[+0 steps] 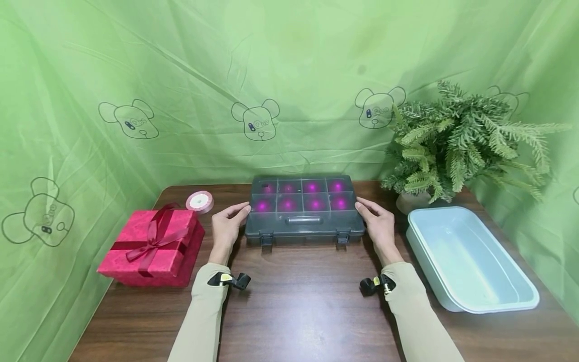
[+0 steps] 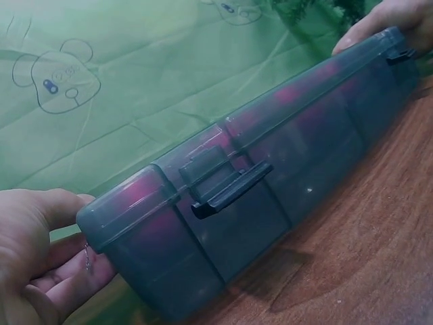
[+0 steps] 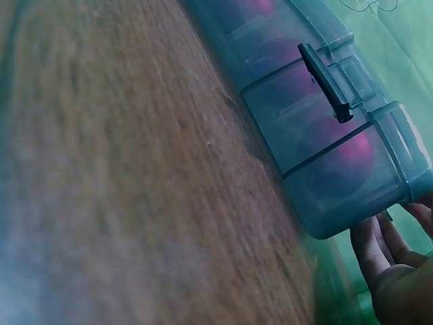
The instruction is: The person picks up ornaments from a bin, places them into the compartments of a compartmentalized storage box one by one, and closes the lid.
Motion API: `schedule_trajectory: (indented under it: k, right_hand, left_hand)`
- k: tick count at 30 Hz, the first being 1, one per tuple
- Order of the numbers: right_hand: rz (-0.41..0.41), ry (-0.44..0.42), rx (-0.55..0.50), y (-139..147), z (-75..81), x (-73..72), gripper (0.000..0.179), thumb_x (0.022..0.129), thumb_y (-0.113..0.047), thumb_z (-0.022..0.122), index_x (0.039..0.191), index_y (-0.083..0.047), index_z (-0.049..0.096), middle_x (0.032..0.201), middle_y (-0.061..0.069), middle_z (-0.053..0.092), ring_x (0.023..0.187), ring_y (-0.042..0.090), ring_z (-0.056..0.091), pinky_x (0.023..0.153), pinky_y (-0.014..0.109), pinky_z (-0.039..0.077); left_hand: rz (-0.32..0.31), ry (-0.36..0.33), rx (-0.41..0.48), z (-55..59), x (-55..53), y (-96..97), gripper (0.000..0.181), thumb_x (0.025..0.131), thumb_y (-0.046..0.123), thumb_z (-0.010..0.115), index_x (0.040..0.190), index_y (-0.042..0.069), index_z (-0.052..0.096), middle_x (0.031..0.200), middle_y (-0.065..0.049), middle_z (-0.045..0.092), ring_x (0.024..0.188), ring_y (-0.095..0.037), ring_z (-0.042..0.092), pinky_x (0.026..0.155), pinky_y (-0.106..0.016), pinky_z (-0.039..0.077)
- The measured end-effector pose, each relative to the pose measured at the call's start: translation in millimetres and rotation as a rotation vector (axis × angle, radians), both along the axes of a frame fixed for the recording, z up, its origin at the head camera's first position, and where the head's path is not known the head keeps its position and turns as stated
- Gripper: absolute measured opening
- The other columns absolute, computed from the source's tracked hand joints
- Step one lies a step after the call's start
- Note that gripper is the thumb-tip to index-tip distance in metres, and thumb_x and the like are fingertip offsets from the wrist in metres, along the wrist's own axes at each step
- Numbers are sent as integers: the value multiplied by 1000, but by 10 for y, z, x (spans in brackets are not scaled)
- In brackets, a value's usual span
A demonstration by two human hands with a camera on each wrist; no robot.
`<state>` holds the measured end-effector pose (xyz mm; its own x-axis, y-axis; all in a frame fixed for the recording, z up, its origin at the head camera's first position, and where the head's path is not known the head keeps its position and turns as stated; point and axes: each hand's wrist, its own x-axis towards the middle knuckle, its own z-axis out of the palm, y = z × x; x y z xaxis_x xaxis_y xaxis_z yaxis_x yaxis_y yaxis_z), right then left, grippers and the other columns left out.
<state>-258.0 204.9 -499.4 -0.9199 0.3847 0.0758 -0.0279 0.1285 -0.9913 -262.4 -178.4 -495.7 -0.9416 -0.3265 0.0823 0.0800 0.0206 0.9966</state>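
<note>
A translucent dark grey compartment box (image 1: 298, 232) lies crosswise at the middle of the table, its lid down. Several bright pink round things (image 1: 315, 204) glow through the lid, one to a compartment. My left hand (image 1: 227, 225) holds the left end, thumb at the lid's edge and fingers against the side below it. At the opposite end, my right hand (image 1: 379, 227) grips in the same way; its fingers (image 3: 371, 254) show against the end wall. Both front latches stick outward from the box, the left latch (image 2: 230, 193) and the right latch (image 3: 326, 84).
Left of the box sits a red gift box (image 1: 149, 246) with a dark red bow, and behind it a pink ribbon roll (image 1: 199, 201). A pale blue basin (image 1: 472, 261) stands at the right, before a potted fir-like plant (image 1: 461, 141). Green cloth (image 1: 312, 75) hangs around the table.
</note>
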Motion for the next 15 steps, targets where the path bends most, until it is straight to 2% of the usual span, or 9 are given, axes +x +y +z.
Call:
schedule_trajectory:
  k: [5,9,15]
  right_hand:
    - [-8,1,-6,2,-5,-40,29,97,-25,82,123,-11,81,111,2,80,102,11,67,85,20,51]
    - [-21,15,-19,-10,-7,-64,29,96,-24,83,121,-10,82,107,-1,81,100,11,68,84,20,51]
    - [-24,43,-44,-31,-10,-88,27,97,-20,83,121,-8,82,110,6,80,100,9,69,83,19,53]
  left_hand:
    - [8,7,-1,-26,-37,19,22,93,10,85,112,-1,82,99,-8,81,81,-4,73,75,-22,61]
    - [14,19,-4,-48,-60,31,23,93,11,84,113,-2,82,100,-9,81,81,-3,72,74,-21,61]
    - [32,39,-25,-68,-76,44,22,94,11,83,113,-1,82,98,-8,80,78,-2,70,70,-19,60]
